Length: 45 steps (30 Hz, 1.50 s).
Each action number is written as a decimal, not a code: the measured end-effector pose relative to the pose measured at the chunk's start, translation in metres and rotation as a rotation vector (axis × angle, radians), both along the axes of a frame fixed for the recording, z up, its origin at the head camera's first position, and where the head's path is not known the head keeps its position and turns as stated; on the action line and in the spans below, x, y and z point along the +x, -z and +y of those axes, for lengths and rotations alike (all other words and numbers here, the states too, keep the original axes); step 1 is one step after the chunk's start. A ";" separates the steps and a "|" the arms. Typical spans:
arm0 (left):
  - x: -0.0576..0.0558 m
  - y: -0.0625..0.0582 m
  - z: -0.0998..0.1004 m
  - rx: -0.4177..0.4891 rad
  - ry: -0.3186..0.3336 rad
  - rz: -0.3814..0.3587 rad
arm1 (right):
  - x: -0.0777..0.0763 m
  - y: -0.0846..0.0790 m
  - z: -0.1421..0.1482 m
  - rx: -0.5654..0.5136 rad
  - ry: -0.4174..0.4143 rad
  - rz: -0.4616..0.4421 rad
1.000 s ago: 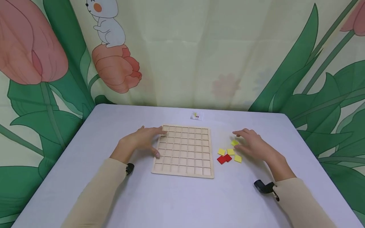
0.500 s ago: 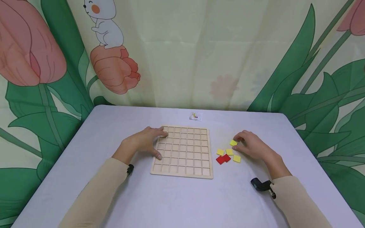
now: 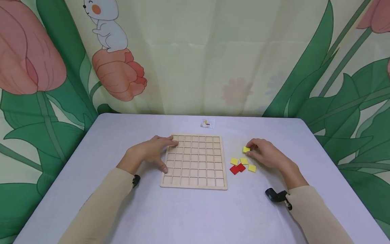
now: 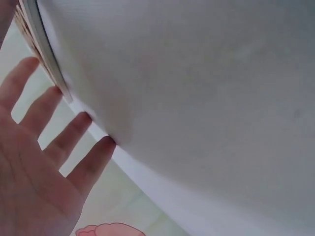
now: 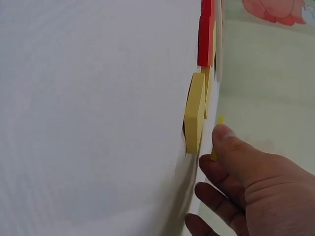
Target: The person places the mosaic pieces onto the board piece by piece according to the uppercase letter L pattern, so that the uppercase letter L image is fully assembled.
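Note:
A wooden grid board point(image 3: 195, 162) lies flat on the table, its squares bare. My left hand point(image 3: 149, 150) rests on the board's left edge with spread fingers; in the left wrist view the fingers point(image 4: 74, 132) are straight against the edge and the tabletop. To the board's right, my right hand point(image 3: 268, 154) pinches a yellow square tile point(image 3: 246, 149) between thumb and fingers, and the right wrist view shows its yellow edge point(image 5: 220, 119) by the thumb. Nearer lie several tiles: a yellow one point(image 3: 252, 168), another yellow tile point(image 3: 234, 161) and two red tiles point(image 3: 234, 169).
A small printed card with a coloured grid pattern point(image 3: 207, 123) lies behind the board near the table's far edge. A patterned curtain point(image 3: 195, 61) hangs behind the white table point(image 3: 189, 217). Each wrist wears a black camera point(image 3: 275, 195).
My right hand has closed thumb and fingers on the far yellow tile and lifted it slightly, shifting a little left. My left hand stays at the board's edge.

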State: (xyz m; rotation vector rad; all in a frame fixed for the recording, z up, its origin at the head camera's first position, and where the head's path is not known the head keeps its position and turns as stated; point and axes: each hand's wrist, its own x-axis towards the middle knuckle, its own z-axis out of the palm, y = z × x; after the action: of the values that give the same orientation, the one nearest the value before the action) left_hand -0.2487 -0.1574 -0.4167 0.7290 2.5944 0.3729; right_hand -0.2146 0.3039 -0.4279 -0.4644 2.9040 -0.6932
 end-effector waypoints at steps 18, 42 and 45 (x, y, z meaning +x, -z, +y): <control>-0.006 -0.003 0.017 -0.038 0.006 0.020 | -0.019 -0.024 -0.046 -0.109 -0.089 0.099; -0.015 0.004 0.005 -0.091 -0.035 -0.015 | -0.044 -0.021 -0.125 -0.250 -0.214 0.121; -0.017 0.004 0.004 -0.111 -0.038 -0.016 | -0.047 -0.018 -0.133 -0.284 -0.217 0.104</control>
State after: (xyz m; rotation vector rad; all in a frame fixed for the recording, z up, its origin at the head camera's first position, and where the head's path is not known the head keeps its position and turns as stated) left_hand -0.2652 -0.1530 -0.4204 0.6363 2.5935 0.2435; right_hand -0.2618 0.1706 -0.4095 -0.8563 2.7960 -1.0780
